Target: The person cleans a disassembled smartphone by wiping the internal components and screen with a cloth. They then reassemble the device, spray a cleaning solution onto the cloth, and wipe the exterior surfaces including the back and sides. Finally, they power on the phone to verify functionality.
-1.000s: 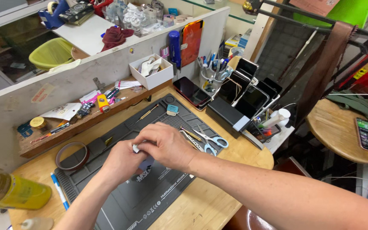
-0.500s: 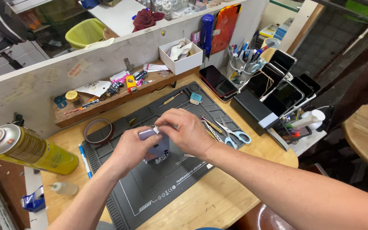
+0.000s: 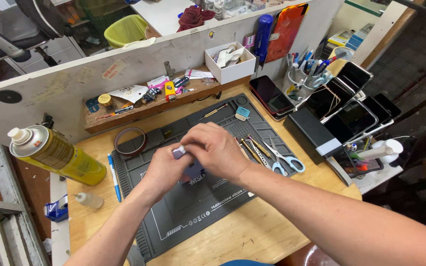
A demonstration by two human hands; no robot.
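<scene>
I see both my forearms come in from the bottom edge and meet in the middle of the view. My left hand (image 3: pixel 166 167) is lower, its back turned up to the camera, fingers curled inward. My right hand (image 3: pixel 218 148) lies a little above and partly over it, knuckles up, wrist bent, the fingers bent down toward the left fingertips. The two hands touch each other. Both arms are bare.

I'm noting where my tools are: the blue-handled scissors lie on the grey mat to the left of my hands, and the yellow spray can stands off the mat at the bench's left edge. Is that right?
Not quite. In the head view the blue-handled scissors lie on the grey mat to the right of the hands, beside the right hand, not to the left. The yellow spray can does stand off the mat at the bench's left edge.
</scene>
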